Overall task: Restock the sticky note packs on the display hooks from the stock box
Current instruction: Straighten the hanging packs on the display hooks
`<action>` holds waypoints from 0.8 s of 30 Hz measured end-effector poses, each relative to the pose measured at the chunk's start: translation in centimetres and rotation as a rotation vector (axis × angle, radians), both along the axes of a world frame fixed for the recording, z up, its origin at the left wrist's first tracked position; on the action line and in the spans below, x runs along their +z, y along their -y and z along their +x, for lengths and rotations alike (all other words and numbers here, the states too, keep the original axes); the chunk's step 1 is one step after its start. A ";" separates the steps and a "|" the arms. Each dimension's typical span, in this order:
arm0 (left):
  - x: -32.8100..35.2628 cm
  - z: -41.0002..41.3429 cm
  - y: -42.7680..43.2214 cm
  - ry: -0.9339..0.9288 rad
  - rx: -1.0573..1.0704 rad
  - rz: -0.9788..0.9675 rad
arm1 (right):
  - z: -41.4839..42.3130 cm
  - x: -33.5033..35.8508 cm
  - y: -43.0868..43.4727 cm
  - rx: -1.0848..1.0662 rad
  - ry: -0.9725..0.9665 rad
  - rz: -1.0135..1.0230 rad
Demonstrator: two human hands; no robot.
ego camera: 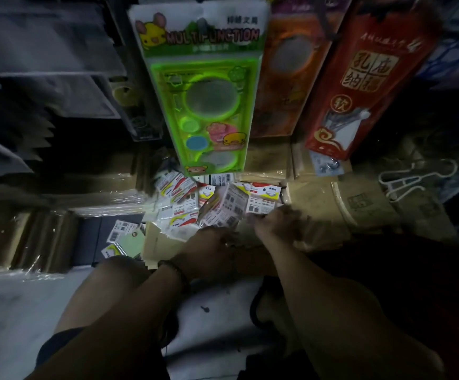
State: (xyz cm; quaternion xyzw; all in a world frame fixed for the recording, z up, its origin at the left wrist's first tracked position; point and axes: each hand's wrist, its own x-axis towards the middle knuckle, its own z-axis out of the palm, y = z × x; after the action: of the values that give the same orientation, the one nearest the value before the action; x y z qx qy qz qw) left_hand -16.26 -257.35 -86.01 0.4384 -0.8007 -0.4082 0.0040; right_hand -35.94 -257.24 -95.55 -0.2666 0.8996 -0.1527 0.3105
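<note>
An open cardboard stock box sits on the floor, filled with several sticky note packs with red, yellow and white labels. My left hand reaches into the box, fingers curled around packs at its near edge. My right hand holds a fan of packs lifted slightly above the heap. Two more packs lie outside the box on its left. The display hooks themselves are hidden behind hanging goods.
A green stencil ruler pack hangs right above the box, with an orange one and a red package beside it. Wrapped cardboard bundles lie left, flat cartons and a white hanger right. My knee is near the box.
</note>
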 end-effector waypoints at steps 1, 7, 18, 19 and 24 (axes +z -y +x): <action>0.0 -0.4 -0.1 -0.005 -0.002 0.024 | 0.3 0.8 0.2 -0.022 -0.036 0.036; -1.8 -1.4 0.2 0.051 0.005 0.037 | -1.2 -1.8 0.7 -0.132 0.063 -0.124; -1.7 -1.8 0.6 -0.446 0.623 0.585 | 1.0 4.4 -3.7 -0.373 0.663 -0.485; -1.7 -1.5 0.5 -0.474 0.627 0.560 | 1.3 3.9 -3.7 -0.299 0.679 -0.441; -3.0 1.6 1.4 -0.398 0.692 0.210 | 2.9 2.0 -1.9 -0.105 0.298 -0.368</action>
State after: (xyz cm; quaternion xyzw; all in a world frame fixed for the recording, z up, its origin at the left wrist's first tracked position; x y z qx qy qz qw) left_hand -14.70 -258.80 -88.98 0.5922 -0.5436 -0.5392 0.2510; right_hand -32.99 -255.33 -93.54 -0.2461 0.8136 -0.3675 0.3775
